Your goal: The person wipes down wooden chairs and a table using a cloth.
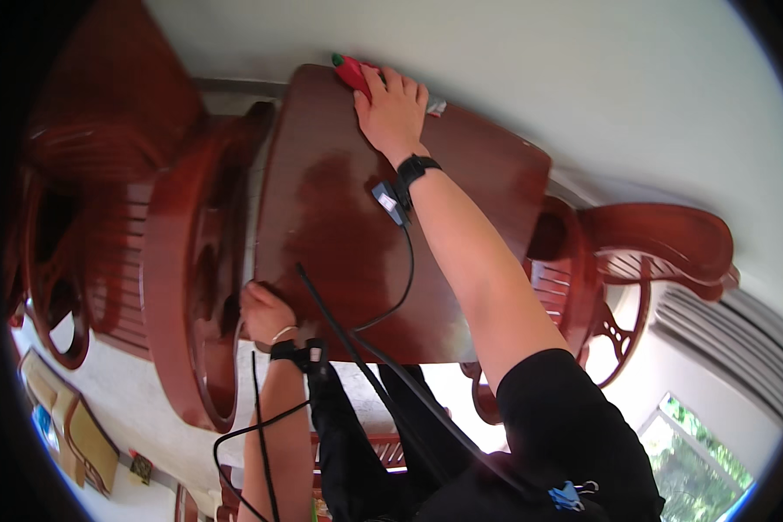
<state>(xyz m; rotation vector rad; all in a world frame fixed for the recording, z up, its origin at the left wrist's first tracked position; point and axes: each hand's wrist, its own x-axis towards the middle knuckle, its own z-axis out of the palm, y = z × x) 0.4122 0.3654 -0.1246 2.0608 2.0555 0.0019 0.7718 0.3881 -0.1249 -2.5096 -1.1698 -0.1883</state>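
Note:
A dark red-brown polished wooden table stands before me, its far side close to a pale wall. My right hand reaches to that far edge, palm down. Its thumb and index finger are around a soft-looking red object with a green tip, partly hidden by the fingers. Just right of the hand lies a crumpled silvery wrapper-like piece. My left hand is at the table's near left edge, its fingers curled at the rim and partly out of sight.
Wrist straps carry small devices with black cables crossing the table and my body. Wooden armchairs flank the table on the left and right. Grey folded panels lean by the right wall, near a window.

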